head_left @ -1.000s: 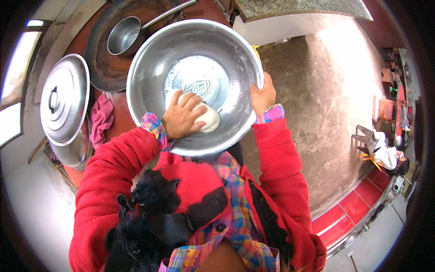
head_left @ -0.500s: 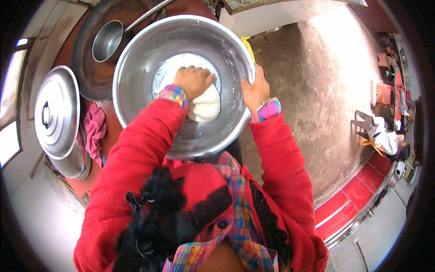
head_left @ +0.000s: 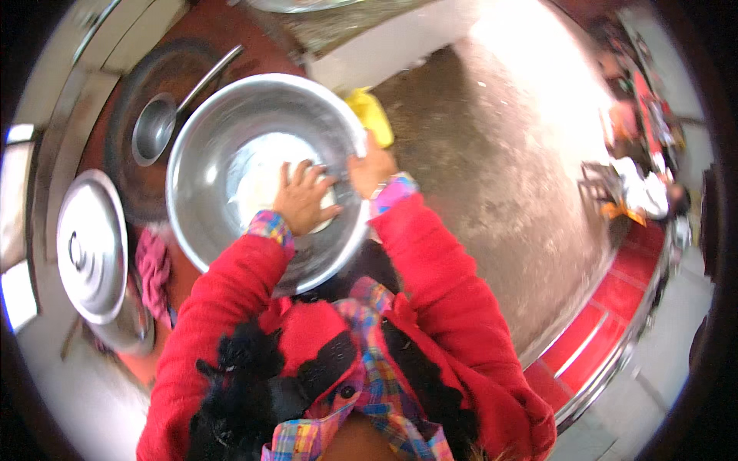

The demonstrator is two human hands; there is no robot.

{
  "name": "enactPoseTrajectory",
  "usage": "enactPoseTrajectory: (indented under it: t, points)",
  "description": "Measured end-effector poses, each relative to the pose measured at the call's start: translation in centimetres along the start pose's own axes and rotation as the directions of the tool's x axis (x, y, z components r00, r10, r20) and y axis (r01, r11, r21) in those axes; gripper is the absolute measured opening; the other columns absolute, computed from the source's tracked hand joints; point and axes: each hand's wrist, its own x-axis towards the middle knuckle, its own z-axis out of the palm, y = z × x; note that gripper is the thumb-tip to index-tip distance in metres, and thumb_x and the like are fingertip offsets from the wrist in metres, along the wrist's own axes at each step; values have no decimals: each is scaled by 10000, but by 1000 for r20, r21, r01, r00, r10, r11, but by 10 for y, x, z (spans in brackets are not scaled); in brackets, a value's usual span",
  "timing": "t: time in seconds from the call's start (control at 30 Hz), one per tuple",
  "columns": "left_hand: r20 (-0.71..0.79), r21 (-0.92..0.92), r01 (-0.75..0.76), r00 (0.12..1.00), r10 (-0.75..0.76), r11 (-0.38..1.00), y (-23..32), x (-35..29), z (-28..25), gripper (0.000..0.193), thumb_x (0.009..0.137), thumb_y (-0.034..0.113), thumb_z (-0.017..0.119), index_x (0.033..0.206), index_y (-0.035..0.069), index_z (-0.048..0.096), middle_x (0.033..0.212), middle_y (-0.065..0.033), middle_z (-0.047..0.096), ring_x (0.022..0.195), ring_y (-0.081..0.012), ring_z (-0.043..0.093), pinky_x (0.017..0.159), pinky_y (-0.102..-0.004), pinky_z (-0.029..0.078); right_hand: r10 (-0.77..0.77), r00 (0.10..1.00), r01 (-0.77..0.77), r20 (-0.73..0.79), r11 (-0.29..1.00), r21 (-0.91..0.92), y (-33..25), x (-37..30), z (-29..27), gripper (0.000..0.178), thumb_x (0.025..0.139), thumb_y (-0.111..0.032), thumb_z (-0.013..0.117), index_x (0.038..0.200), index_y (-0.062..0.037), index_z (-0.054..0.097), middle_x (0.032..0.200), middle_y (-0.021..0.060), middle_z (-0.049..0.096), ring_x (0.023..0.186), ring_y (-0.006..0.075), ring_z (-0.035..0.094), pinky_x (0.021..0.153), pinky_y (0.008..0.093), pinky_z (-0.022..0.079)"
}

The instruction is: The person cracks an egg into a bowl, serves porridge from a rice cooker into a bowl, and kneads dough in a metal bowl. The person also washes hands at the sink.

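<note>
A wide metal bowl point(head_left: 201, 177) stands in front of me, its inside smeared with white. On its bottom lies a lump of pale dough point(head_left: 257, 188), partly hidden by my left hand point(head_left: 304, 198). That hand lies over the dough with its fingers spread. My right hand point(head_left: 372, 167) grips the bowl's right rim, thumb on the inside and fingers round the outside.
Left of the bowl a metal ladle point(head_left: 154, 129) rests on a dark round pan point(head_left: 127, 180). Nearer are a silver lid point(head_left: 96, 246) and a pink cloth point(head_left: 154, 269). Something yellow point(head_left: 370, 115) is behind the rim. At far right a person point(head_left: 649, 192) sits.
My left hand has gone from a closed fist pressing the dough to spread fingers over it. The view has shifted, so the bowl sits lower and further left, and more of the yellow thing shows.
</note>
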Motion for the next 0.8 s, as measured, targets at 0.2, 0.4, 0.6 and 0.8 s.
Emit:
enactPoseTrajectory:
  t: [0.2,0.4,0.6,0.8]
  points:
    - [135,-327,127,987,-86,937,-21,17,-11,569,672,451,634,1117,123,497,1130,-107,496,1123,-299,406,967,-485,240,-370,911,371,-180,928,-30,-18,-23,-35,525,733,-155,594,1186,19,393,1021,212,447,894,385,494,791,408,419]
    - [-85,-980,-185,724,-684,-75,-105,103,-182,284,840,373,484,883,96,530,811,-23,503,754,-161,492,692,-290,399,-609,791,529,48,722,446,-73,-108,-49,487,669,-101,624,1127,-10,488,994,143,511,886,231,529,740,316,443]
    - [-238,-754,-605,614,-753,-255,-77,90,-304,373,852,306,479,1097,31,418,928,-80,441,899,-235,475,848,-474,409,-602,797,421,-56,486,766,-145,-161,-49,431,619,-71,611,1035,-4,522,958,104,553,818,182,536,704,289,447]
    - [-302,-817,-576,382,-873,31,-91,81,-261,190,832,228,491,888,46,479,808,-69,509,803,-225,516,723,-373,459,-712,689,476,134,584,658,-132,-200,-74,182,577,-32,571,744,18,520,655,114,570,636,148,548,571,298,419]
